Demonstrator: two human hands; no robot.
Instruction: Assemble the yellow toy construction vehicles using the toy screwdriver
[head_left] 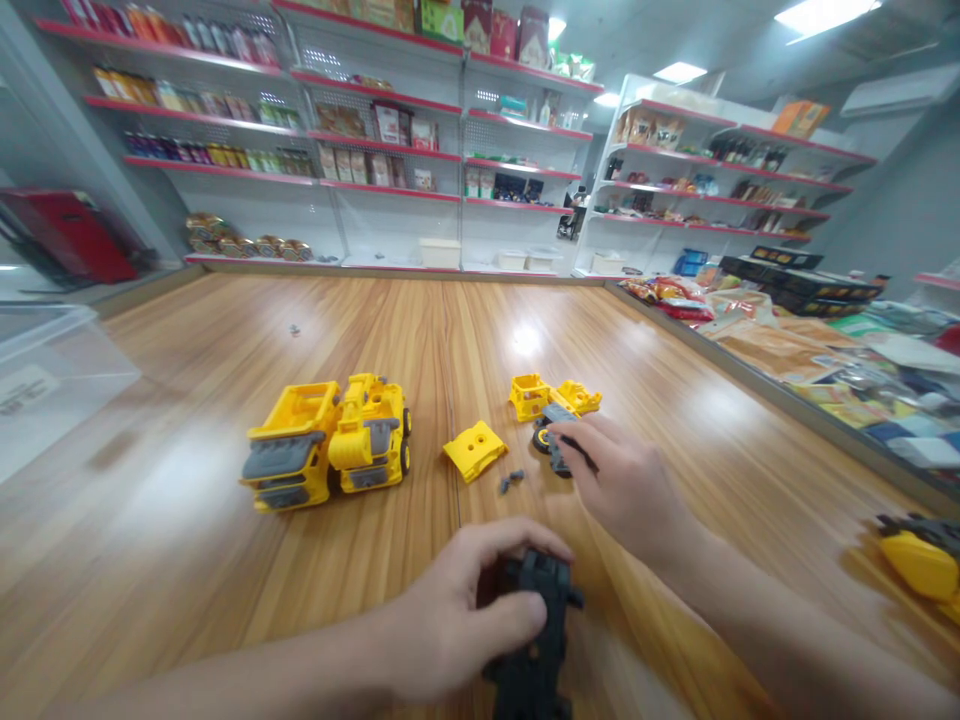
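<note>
My left hand (457, 610) is closed around a black toy truck chassis (541, 625), thumb on top, near the table's front edge. Further forward, my right hand (634, 490) has its fingers bent together over a dark piece they mostly hide. Beside these fingertips lie a toy wheel (541, 437) with a yellow hub and a grey plastic part (559, 414). Just behind them are a yellow cab frame (529, 397) and another yellow body part (579, 397). A yellow plate with two holes (475, 450) and small grey pieces (511, 481) lie between the hands and the toy trucks.
A yellow toy dump truck (291, 445) and a yellow toy excavator (370, 435) stand side by side at left. A clear plastic bin (60, 370) is at the left edge. Another yellow-and-black toy (922, 560) sits far right. Packaged goods (832, 350) lie beyond the table's right edge.
</note>
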